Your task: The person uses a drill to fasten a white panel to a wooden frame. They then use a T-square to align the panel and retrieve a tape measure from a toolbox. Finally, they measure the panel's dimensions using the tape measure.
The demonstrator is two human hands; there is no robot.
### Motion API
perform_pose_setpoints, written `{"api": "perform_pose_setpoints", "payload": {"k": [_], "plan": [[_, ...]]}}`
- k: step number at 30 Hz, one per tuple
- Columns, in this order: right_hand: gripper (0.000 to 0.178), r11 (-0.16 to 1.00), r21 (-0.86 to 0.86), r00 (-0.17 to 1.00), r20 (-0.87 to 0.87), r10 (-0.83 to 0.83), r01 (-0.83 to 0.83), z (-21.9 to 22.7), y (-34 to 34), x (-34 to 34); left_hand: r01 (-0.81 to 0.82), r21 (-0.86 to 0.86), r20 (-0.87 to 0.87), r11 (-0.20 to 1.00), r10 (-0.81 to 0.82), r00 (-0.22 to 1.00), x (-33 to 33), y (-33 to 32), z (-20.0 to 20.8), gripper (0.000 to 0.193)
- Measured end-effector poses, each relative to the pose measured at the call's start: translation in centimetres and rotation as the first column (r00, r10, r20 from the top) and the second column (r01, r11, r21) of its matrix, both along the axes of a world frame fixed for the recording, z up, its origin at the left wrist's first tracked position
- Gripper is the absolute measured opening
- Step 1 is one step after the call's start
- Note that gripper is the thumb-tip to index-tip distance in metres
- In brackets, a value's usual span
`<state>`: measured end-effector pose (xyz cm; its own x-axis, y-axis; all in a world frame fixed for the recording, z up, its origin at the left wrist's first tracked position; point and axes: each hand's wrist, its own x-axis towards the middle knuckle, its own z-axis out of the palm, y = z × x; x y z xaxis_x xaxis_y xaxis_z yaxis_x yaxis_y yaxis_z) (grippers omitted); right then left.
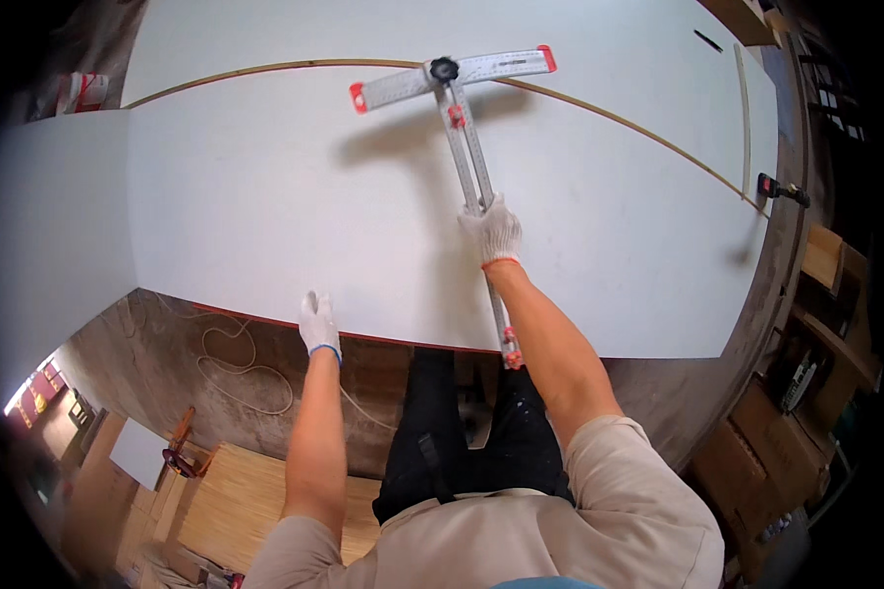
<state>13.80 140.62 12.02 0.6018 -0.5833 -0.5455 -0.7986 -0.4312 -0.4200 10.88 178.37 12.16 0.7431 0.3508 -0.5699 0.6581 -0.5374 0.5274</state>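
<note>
My right hand (pixel 493 231), in a white knit glove with an orange cuff, is wrapped round the slotted blade of a metal T-square (pixel 465 147). The square has red end pieces, a black knob at its joint and red sliders. Its crosspiece tilts at the far side, above the white board (pixel 265 196), and casts a shadow on it. The blade's near end reaches past the board's front edge. At that edge, my left hand (pixel 318 322), gloved with a blue cuff, has its fingers drawn together; whether they hold anything is too small to tell.
A second white panel (pixel 54 216) adjoins on the left. A cordless drill (pixel 782 189) lies at the right edge, a black pen (pixel 708 40) at the far right. A pale cord (pixel 250 368) loops below the board. Cardboard boxes (pixel 771 432) stand right; a wooden sheet (pixel 236 501) lies lower left.
</note>
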Motion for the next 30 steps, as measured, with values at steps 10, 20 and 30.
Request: {"api": "perform_pose_setpoints", "payload": {"k": [10, 20, 30], "plan": [[0.058, 0.998, -0.057, 0.998, -0.065, -0.011, 0.007, -1.3, -1.0, 1.6, -0.356, 0.377, 0.038, 0.855, 0.370, 0.928, -2.3, 2.2, -5.0, 0.061], [0.043, 0.738, -0.588, 0.811, 0.223, 0.541, -0.330, -8.0, -15.0, 10.4, -0.726, -0.205, -0.022, 0.656, 0.739, 0.674, -2.4, 8.8, -9.2, 0.042], [0.052, 0.727, -0.535, 0.846, 0.039, 0.532, -0.432, -6.1, -14.5, 14.8, -0.260, 0.246, 0.300, 0.934, 0.181, 0.936, 4.5, 4.6, -2.1, 0.048]]}}
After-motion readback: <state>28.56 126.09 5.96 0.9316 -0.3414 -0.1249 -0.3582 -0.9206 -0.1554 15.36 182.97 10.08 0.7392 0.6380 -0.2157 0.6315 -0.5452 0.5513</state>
